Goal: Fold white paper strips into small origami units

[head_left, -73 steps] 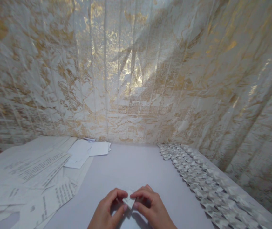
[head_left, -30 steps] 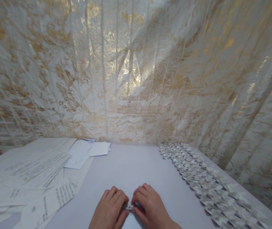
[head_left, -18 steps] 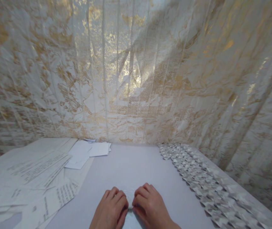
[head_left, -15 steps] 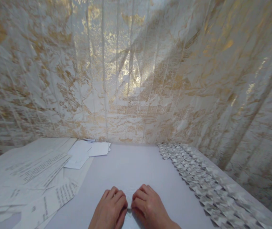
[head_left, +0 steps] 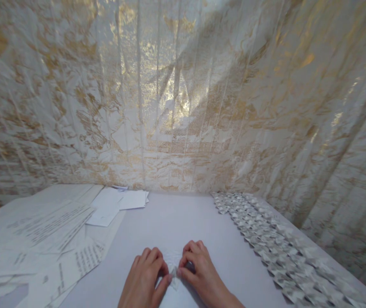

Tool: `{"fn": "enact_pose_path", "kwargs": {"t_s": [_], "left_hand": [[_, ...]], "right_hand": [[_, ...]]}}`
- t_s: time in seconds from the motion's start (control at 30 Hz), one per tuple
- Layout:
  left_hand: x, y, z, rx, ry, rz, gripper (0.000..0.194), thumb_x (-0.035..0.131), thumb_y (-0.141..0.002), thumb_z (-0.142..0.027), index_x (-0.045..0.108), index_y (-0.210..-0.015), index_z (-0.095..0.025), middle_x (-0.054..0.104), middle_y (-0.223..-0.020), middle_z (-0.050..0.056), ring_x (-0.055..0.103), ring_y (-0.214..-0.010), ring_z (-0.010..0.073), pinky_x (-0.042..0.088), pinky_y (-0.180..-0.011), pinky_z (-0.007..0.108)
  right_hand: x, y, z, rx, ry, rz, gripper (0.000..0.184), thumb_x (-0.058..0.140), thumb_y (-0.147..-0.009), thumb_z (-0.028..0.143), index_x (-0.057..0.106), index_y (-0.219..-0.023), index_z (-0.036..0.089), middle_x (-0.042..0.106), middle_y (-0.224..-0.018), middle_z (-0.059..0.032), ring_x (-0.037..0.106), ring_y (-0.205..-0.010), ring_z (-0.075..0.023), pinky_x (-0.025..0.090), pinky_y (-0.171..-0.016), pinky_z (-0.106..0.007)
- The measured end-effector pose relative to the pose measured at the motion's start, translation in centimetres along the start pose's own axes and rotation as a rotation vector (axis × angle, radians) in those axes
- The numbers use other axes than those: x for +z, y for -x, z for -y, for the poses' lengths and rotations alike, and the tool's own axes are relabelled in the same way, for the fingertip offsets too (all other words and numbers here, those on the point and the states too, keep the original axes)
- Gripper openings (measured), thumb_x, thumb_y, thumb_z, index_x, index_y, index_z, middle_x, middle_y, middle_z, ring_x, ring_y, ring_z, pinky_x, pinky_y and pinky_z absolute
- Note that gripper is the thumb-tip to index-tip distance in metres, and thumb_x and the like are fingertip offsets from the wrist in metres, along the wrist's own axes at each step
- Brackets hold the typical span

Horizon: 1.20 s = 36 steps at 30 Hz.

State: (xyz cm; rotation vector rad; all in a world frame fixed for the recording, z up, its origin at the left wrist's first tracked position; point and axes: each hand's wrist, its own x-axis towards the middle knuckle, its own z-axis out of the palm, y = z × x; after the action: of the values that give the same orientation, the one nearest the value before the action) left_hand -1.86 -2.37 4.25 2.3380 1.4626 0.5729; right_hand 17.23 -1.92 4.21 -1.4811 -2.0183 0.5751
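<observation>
My left hand point(head_left: 144, 278) and my right hand point(head_left: 199, 271) meet at the near edge of a pale grey table point(head_left: 170, 222). Both have curled fingers pinching a small folded piece of white paper point(head_left: 174, 270) between thumbs and fingertips. Only a sliver of the paper shows between the hands; most of it is hidden under the fingers. Several similar small folded paper pieces point(head_left: 266, 239) lie in overlapping rows along the table's right side.
Printed paper sheets point(head_left: 45, 239) are spread over the left of the table, with a few blank white slips point(head_left: 119, 203) at the back. A white and gold patterned curtain point(head_left: 183, 94) hangs close behind and round the right of the table.
The hands first held the folded paper up, then pressed down on it with fingers together. Now they have shifted slightly away from me and a corner of paper shows again.
</observation>
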Motion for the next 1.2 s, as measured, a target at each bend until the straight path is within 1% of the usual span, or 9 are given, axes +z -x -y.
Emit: {"fn": "enact_pose_path", "kwargs": {"t_s": [0.17, 0.23, 0.37, 0.47, 0.53, 0.67, 0.8, 0.97, 1.2], "left_hand": [[0.1, 0.1, 0.3, 0.03, 0.004, 0.001, 0.011, 0.063, -0.09, -0.017, 0.069, -0.085, -0.024, 0.068, -0.102, 0.002, 0.058, -0.1, 0.0253, 0.041, -0.085, 0.04], [0.2, 0.2, 0.6, 0.078, -0.034, -0.009, 0.011, 0.063, -0.089, -0.015, 0.069, -0.087, -0.025, 0.068, -0.104, 0.002, 0.058, -0.101, 0.0254, 0.041, -0.086, 0.04], [0.8, 0.2, 0.9, 0.194, -0.127, -0.032, 0.021, 0.065, -0.088, -0.013, 0.067, -0.104, -0.026, 0.07, -0.107, 0.001, 0.058, -0.1, 0.0255, 0.042, -0.086, 0.039], [1.1, 0.2, 0.9, 0.284, -0.222, -0.028, 0.013, 0.061, -0.091, -0.013, 0.067, -0.095, -0.024, 0.072, -0.102, 0.002, 0.06, -0.095, 0.025, 0.043, -0.082, 0.038], [1.2, 0.2, 0.8, 0.302, -0.254, -0.023, 0.013, 0.059, -0.093, -0.013, 0.065, -0.088, -0.023, 0.072, -0.1, 0.003, 0.061, -0.092, 0.0246, 0.043, -0.08, 0.038], [0.9, 0.3, 0.6, 0.233, -0.18, -0.002, 0.012, 0.059, -0.092, -0.014, 0.066, -0.088, -0.022, 0.072, -0.099, 0.003, 0.061, -0.094, 0.025, 0.043, -0.082, 0.038], [0.5, 0.4, 0.3, 0.104, -0.099, -0.004, 0.013, 0.056, -0.094, -0.019, 0.067, -0.088, -0.021, 0.07, -0.099, 0.005, 0.06, -0.098, 0.0274, 0.043, -0.084, 0.04], [0.2, 0.1, -0.1, -0.001, -0.074, -0.01, 0.016, 0.057, -0.095, -0.021, 0.068, -0.084, -0.02, 0.068, -0.101, 0.006, 0.059, -0.101, 0.0278, 0.042, -0.086, 0.041], [0.3, 0.2, 0.1, 0.016, -0.055, 0.015, 0.01, 0.06, -0.093, -0.019, 0.068, -0.088, -0.022, 0.068, -0.102, 0.004, 0.057, -0.1, 0.0256, 0.041, -0.086, 0.039]], "right_hand": [[-0.3, 0.5, -1.2, -0.201, 0.068, 0.067, 0.035, 0.09, -0.069, 0.005, 0.073, -0.095, 0.021, 0.064, -0.104, -0.003, 0.056, -0.101, -0.022, 0.042, -0.091, -0.035], [-0.1, 0.6, -1.9, -0.301, 0.148, 0.039, 0.028, 0.086, -0.075, 0.006, 0.073, -0.094, 0.022, 0.067, -0.1, -0.002, 0.057, -0.096, -0.0211, 0.042, -0.087, -0.033], [0.6, 0.6, -2.5, -0.499, 0.331, -0.061, 0.014, 0.076, -0.087, 0.011, 0.07, -0.088, 0.024, 0.07, -0.086, 0.0007, 0.055, -0.083, -0.0191, 0.038, -0.077, -0.032], [1.0, 0.7, -2.3, -0.564, 0.42, -0.115, 0.012, 0.075, -0.088, 0.014, 0.068, -0.084, 0.022, 0.07, -0.082, 0.0005, 0.054, -0.079, -0.0189, 0.036, -0.075, -0.033], [1.1, 0.8, -2.2, -0.541, 0.44, -0.127, 0.013, 0.076, -0.086, 0.015, 0.067, -0.082, 0.022, 0.07, -0.081, 0.0005, 0.054, -0.079, -0.0193, 0.035, -0.073, -0.033], [1.0, 0.9, -2.0, -0.416, 0.375, -0.058, 0.015, 0.078, -0.081, 0.011, 0.069, -0.081, 0.022, 0.07, -0.081, 0.0006, 0.056, -0.082, -0.0204, 0.037, -0.074, -0.032], [0.7, 0.8, -1.2, -0.236, 0.207, 0.033, 0.016, 0.073, -0.082, 0.005, 0.069, -0.083, 0.02, 0.069, -0.086, -0.0003, 0.058, -0.087, -0.02, 0.04, -0.085, -0.033], [0.1, 0.6, 0.3, -0.007, 0.047, 0.046, 0.015, 0.072, -0.083, 0.004, 0.07, -0.082, 0.019, 0.065, -0.093, -0.0022, 0.056, -0.097, -0.0215, 0.038, -0.093, -0.036], [-0.3, 0.7, 0.3, 0.022, -0.095, 0.051, 0.027, 0.07, -0.073, -0.006, 0.071, -0.077, 0.02, 0.061, -0.091, 0.0011, 0.056, -0.098, -0.0189, 0.035, -0.098, -0.036]]}}
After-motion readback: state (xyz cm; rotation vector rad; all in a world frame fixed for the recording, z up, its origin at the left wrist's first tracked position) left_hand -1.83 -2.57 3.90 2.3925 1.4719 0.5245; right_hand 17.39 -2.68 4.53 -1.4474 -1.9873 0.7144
